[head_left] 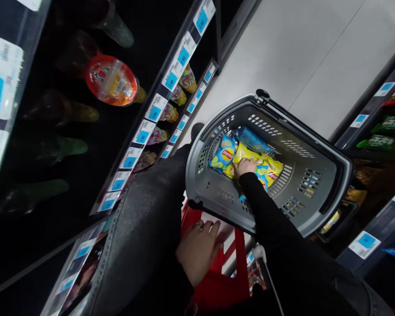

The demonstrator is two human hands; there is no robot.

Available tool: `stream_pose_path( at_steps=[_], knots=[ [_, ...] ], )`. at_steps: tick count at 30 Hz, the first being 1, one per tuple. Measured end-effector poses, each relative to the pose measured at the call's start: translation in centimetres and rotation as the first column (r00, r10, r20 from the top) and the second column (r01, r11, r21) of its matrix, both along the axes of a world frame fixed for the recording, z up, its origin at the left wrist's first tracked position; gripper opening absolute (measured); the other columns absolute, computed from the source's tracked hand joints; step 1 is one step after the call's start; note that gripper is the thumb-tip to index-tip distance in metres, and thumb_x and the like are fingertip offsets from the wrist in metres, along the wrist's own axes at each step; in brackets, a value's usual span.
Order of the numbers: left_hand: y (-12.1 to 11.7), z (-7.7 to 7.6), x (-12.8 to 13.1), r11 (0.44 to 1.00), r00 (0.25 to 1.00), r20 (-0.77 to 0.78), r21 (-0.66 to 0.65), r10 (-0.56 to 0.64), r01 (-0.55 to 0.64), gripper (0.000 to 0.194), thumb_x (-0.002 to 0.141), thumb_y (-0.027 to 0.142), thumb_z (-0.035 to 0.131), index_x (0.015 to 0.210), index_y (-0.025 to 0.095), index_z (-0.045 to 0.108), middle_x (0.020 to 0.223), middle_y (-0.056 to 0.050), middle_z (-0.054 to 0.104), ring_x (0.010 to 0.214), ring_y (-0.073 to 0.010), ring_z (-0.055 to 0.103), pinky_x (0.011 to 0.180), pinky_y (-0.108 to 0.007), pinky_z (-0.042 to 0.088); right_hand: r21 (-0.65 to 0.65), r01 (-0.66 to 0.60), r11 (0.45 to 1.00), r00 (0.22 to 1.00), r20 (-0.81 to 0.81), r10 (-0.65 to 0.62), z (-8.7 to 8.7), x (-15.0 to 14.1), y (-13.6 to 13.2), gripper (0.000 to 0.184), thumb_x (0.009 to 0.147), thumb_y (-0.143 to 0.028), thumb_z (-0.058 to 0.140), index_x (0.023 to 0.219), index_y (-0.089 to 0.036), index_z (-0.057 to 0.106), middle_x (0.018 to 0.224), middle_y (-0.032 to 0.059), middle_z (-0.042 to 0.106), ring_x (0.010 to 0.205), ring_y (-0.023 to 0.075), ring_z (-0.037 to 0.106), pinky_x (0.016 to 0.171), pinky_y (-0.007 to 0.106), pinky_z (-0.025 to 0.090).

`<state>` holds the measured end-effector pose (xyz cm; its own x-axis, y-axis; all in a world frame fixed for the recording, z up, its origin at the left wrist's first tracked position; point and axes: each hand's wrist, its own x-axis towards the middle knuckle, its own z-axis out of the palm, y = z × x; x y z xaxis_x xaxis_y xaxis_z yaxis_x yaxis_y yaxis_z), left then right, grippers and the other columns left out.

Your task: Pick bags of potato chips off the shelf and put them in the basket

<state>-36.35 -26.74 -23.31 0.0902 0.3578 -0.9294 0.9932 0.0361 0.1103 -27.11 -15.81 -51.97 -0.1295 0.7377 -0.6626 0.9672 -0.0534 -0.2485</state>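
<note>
A grey shopping basket (210, 197) stands in the aisle with several bags of potato chips at its bottom. My right hand (245, 166) reaches down inside it, fingers bent onto a yellow bag of chips (246, 152). Beside that hand lie a blue and green bag of chips (224, 153) and a darker blue bag (253, 139). Another yellow and blue bag (272, 173) is partly under my right wrist. Outside the basket, my left hand (200, 248) hangs above a red plastic frame (213, 285), its fingers loosely bent and apart, holding nothing.
On the left, dark shelves with price tags (154, 113) hold bottles and a red-lidded tub (112, 81). My leg (145, 219) is between them and the basket. More shelves with bagged snacks (388, 127) line the right. Pale floor (283, 48) shows beyond the basket.
</note>
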Motion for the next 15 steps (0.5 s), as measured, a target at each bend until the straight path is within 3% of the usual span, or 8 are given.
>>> stream_pose_path(
  at_steps=[4,6,10,15],
  knots=[
    [0.0,-0.1,0.0,1.000,1.000,-0.015,-0.012,-0.005,0.005,0.045,0.090,0.029,0.045,0.133,0.015,0.049,0.123,-0.014,0.060,0.112,-0.0318,0.054,0.096,-0.047,0.042,0.073,-0.007,0.997,0.994,-0.104,0.015,-0.6,0.7,1.9,0.055,0.092,-0.037,0.036,0.135,-0.004,0.037,0.135,0.0259,0.043,0.122,0.0325,0.042,0.099,0.045,0.032],
    [0.1,-0.1,0.1,1.000,1.000,-0.017,-0.027,-0.002,0.002,0.046,0.090,0.029,0.045,0.134,0.015,0.049,0.124,-0.014,0.060,0.113,-0.0314,0.053,0.098,-0.047,0.041,0.041,-0.014,0.999,0.994,-0.107,0.019,-0.8,0.4,2.4,0.059,0.089,-0.031,0.043,0.139,-0.004,0.032,0.139,0.0256,0.040,0.122,0.0342,0.041,0.100,0.047,0.031],
    [0.3,0.0,0.1,0.999,1.000,-0.020,-0.045,0.008,-0.009,0.045,0.090,0.028,0.045,0.133,0.014,0.050,0.125,-0.014,0.059,0.114,-0.0314,0.053,0.099,-0.047,0.041,0.021,-0.017,1.000,0.994,-0.109,0.019,-0.4,-0.8,2.3,0.055,0.087,-0.026,0.043,0.136,-0.002,0.038,0.134,0.0253,0.045,0.117,0.0365,0.043,0.100,0.051,0.028],
    [0.2,-0.1,0.1,0.998,0.999,-0.019,-0.058,0.038,-0.039,0.046,0.090,0.029,0.044,0.134,0.014,0.049,0.126,-0.013,0.058,0.114,-0.0318,0.052,0.099,-0.047,0.040,0.240,0.131,0.962,0.989,-0.104,-0.109,-0.4,0.4,4.3,0.047,0.091,-0.021,0.028,0.131,-0.001,0.041,0.131,0.0264,0.043,0.115,0.0357,0.040,0.094,0.046,0.032]
  ],
)
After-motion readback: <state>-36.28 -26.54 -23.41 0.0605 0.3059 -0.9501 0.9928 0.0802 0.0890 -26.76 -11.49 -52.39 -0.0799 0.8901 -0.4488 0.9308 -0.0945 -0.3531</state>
